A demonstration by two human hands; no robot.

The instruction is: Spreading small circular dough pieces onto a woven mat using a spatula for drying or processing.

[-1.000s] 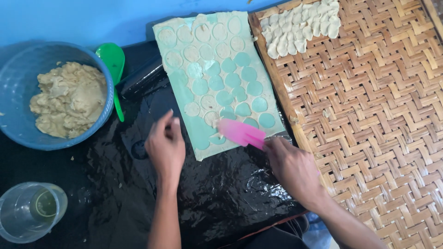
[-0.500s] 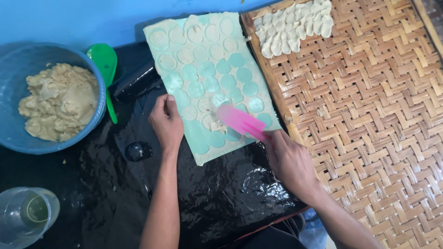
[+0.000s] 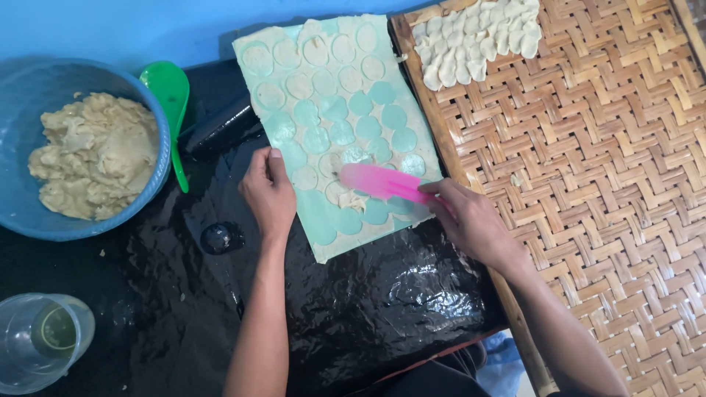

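A: Head view. What step did the figure show?

B: Lifting cut rounds. The right hand [image 3: 471, 220] was closed around the handle of a pink spatula [image 3: 379, 181], its flat blade laid on the dough sheet [image 3: 323, 81] beside a loosened dough round [image 3: 347, 197]. The left hand [image 3: 270, 192] lay flat, fingers together and gripping nothing, pressing the sheet's left edge.

A: And where did the sheet lie?

B: On the mint-green mat [image 3: 318, 220], which rested on glossy, wrinkled black plastic [image 3: 368, 294]. Bare green circles marked where rounds were gone; the far rows looked intact.

A: What did the next move call for?

B: Probably a shallow blade angle, slid under the round's rim (the dough appeared thin and soft) so that it would not tear.

A: Other materials?

B: A woven bamboo tray [image 3: 588, 184], herringbone in pattern, held pale overlapped rounds [image 3: 478, 40] at its far corner. A blue plastic bowl [image 3: 22, 198] held lumpy beige dough [image 3: 92, 154]; a green scoop [image 3: 168, 88] lay beside it.
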